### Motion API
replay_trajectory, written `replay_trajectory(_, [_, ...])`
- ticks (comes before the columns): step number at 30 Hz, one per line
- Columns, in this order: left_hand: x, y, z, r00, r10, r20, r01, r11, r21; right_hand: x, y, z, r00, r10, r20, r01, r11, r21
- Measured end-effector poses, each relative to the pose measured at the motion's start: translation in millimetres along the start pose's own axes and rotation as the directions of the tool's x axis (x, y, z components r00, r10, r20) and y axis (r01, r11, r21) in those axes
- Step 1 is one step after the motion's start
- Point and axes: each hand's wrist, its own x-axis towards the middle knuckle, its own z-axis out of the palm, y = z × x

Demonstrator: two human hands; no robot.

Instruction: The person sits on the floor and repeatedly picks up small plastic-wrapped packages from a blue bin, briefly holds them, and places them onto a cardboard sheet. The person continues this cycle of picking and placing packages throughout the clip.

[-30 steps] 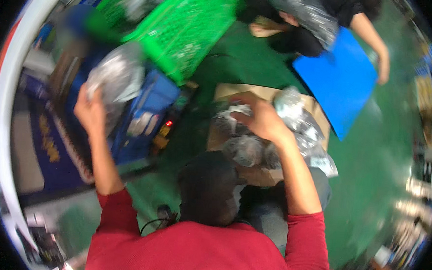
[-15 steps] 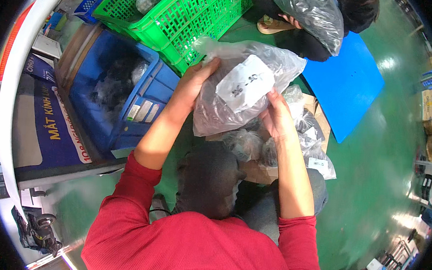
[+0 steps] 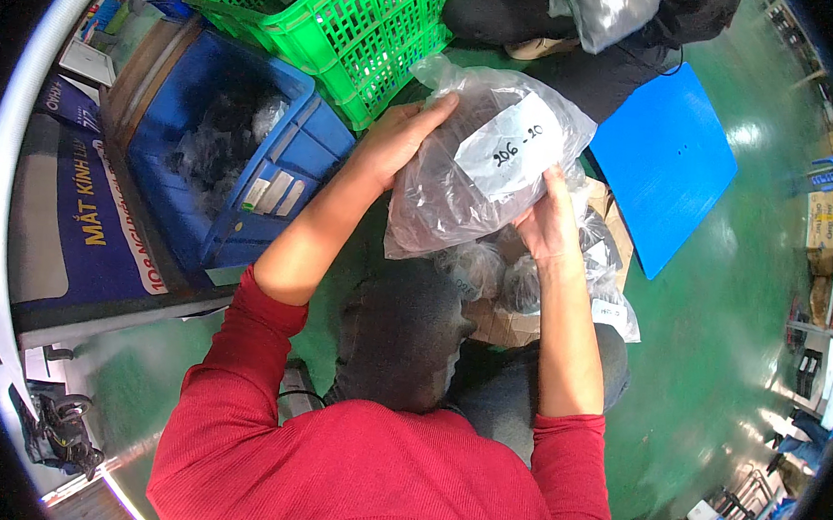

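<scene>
Both my hands hold up a clear plastic bag (image 3: pixel 439 199) above my lap; a white handwritten label faces me, and the dark contents are too blurred by the plastic to name. My left hand (image 3: pixel 407 135) grips the bag's upper left side, thumb over the plastic. At its lower right side, my right hand (image 3: pixel 548 220) closes on it with the thumb at the label's edge. Just beyond my knees, several smaller knotted bags (image 3: pixel 473 268) with dark contents lie on a flattened sheet of cardboard (image 3: pixel 503 334).
To my left stands a blue bin (image 3: pixel 289 90) with bagged items inside. A green crate (image 3: pixel 354 42) is behind it. A blue panel (image 3: pixel 675 171) lies on the green floor (image 3: pixel 705 373) at far right. Another person (image 3: pixel 619 67) sits opposite, with a bag.
The bag in my hands has shifted slightly right and turned, so its label sits more squarely toward me. The person opposite has moved, and their bag is now higher in view.
</scene>
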Motion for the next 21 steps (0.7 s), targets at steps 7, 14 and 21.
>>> replay_trajectory(7, [22.9, -19.1, -15.3, 0.997, -0.065, 0.041, 0.067, 0.997, -0.041, -3.2, -7.4, 14.1, 0.996, 0.060, -0.067, -0.068, 0.989, -0.133])
replay_trajectory(14, [50.9, -72.1, -13.4, 0.874, -0.280, 0.397, 0.438, 0.808, -0.394, -11.1, -12.7, 1.3, 0.946, 0.113, -0.305, -0.231, 0.892, -0.387])
replay_trajectory(21, [69.0, -153.0, 6.5, 0.960, -0.180, 0.216, 0.234, 0.937, -0.260, -47.9, -76.2, -28.9, 0.836, -0.433, -0.336, -0.091, 0.494, -0.864])
